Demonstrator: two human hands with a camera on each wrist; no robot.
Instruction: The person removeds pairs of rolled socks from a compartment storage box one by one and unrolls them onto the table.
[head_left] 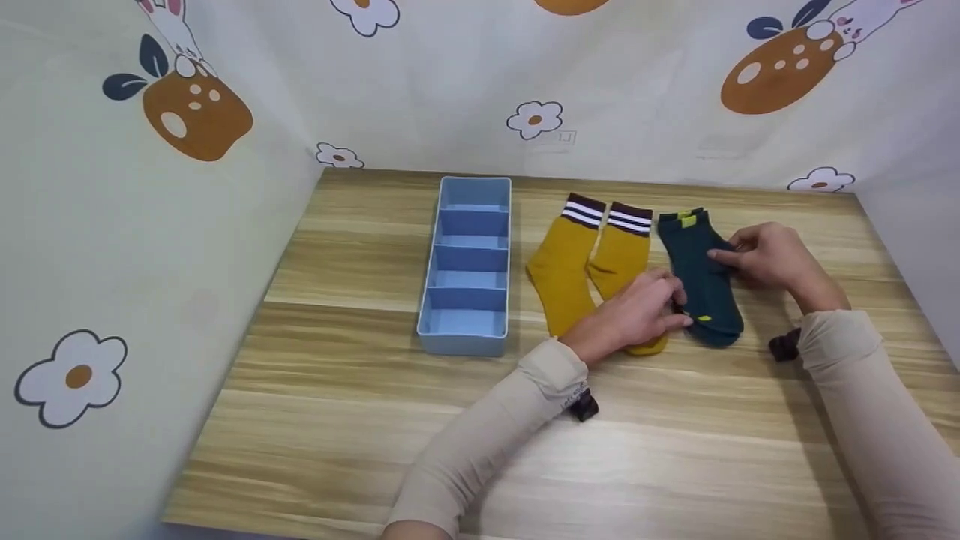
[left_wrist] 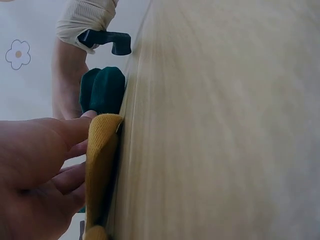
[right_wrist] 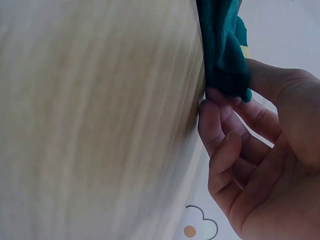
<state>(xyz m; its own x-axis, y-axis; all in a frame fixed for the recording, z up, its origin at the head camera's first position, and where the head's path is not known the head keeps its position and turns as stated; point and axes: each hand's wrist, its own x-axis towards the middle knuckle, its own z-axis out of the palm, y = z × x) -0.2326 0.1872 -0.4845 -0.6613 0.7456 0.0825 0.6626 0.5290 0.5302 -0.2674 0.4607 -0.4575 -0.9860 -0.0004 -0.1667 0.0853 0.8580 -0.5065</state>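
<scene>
A stacked pair of dark green ankle socks (head_left: 703, 274) with yellow marks lies on the table, cuffs away from me. My right hand (head_left: 776, 259) pinches the heel side, thumb on top and fingertips under the edge; the right wrist view shows the green fabric (right_wrist: 222, 55) bunched between them. At the toe end my left hand (head_left: 634, 311) holds the left edge between thumb and fingers, though the grip is partly hidden in the left wrist view. That hand reaches over one of two mustard socks (head_left: 566, 262) with striped cuffs, lying side by side.
Left of the socks stands a blue plastic organizer box (head_left: 425, 319) with several compartments in a row. The wood-grain table (head_left: 337, 420) meets a patterned wall covering (head_left: 435, 97) at the back and sides. Dark wrist cameras (head_left: 585, 405) hang below both sleeves.
</scene>
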